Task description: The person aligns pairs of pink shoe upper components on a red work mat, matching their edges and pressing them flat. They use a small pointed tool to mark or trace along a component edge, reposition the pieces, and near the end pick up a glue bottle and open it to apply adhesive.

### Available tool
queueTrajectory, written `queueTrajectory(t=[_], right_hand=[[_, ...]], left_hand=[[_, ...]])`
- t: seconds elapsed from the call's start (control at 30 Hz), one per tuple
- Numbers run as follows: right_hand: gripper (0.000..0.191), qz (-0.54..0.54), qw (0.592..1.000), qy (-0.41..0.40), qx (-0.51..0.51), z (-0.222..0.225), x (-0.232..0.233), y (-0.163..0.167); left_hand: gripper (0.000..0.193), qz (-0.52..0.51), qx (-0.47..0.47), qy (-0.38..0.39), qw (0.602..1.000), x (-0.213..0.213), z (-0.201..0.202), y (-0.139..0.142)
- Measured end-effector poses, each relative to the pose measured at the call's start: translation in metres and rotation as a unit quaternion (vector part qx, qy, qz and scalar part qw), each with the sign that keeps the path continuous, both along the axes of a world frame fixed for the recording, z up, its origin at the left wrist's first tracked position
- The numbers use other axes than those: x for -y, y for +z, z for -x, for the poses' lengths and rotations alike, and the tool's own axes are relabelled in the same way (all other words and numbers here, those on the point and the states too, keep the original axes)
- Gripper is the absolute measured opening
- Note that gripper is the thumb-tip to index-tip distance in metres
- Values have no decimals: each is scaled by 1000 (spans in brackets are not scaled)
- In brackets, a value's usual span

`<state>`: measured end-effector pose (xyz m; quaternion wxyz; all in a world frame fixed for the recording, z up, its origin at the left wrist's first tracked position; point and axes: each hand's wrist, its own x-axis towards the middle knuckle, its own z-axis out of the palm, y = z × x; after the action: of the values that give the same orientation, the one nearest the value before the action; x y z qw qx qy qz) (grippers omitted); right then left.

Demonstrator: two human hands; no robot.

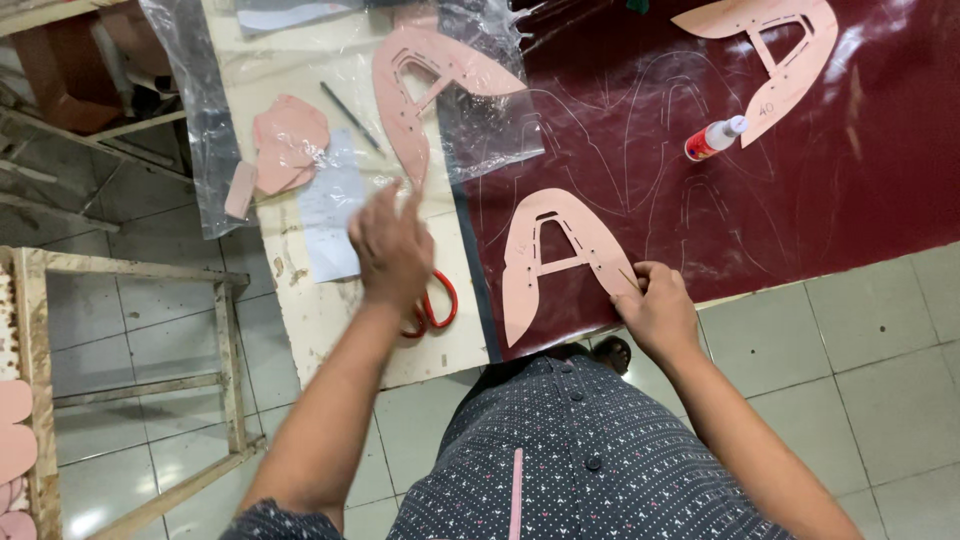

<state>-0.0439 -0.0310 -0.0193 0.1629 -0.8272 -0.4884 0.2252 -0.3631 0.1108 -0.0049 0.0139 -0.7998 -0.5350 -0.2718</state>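
Your right hand (655, 305) presses its bent fingertips together on the lower right edge of a pink cardboard pattern (556, 255), which lies flat on the dark red leather sheet (800, 200) near the table's front edge. Your left hand (392, 245), blurred, hovers with fingers loosely spread and empty above red-handled scissors (437, 305) on the pale tabletop (320, 310). Farther out lie a second pattern (425, 85) on clear plastic, a pencil (350, 115), a small glue bottle (715, 138), and a third pattern (775, 50).
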Motion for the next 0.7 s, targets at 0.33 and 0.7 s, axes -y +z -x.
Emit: queueTrajectory(t=[0.33, 0.7], right_hand=[[37, -102, 934, -8, -342, -23, 19, 56], [64, 27, 857, 410, -310, 15, 12, 104]], left_hand=[[35, 333, 377, -67, 862, 129, -46, 13], [45, 474, 604, -48, 639, 152, -95, 37]])
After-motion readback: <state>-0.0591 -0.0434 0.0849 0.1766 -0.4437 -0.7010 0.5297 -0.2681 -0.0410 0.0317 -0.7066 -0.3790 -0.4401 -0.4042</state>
